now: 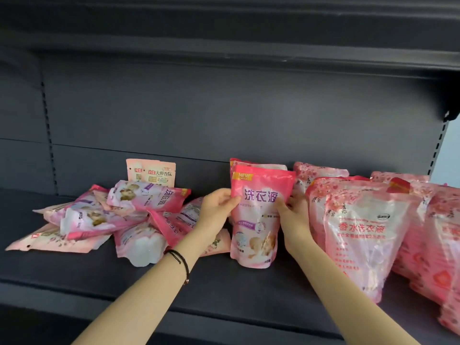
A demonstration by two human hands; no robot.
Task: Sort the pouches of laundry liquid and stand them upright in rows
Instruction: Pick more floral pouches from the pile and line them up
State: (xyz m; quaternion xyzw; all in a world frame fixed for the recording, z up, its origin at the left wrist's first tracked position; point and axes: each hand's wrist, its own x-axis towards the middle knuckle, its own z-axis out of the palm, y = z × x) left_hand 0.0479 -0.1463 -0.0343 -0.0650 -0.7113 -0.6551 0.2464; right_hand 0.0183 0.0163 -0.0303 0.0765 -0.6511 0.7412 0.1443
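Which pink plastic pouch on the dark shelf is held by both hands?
The upright pink plastic pouch with the yellow NEW label: the left hand and right hand hold its sides. The heaped pouches and flowered pouches are not held.

A dark grey shelf [249, 290] carries everything. At 9 o'clock a heap of pink pouches [99, 215] lies flat and overlapping. Behind it, toward 11 o'clock, small pouches [154, 171] stand against the back wall [224, 115]. At centre stands one upright pouch [256, 220]. From 2 to 4 o'clock, flowered pouches [366, 240] stand in touching rows.
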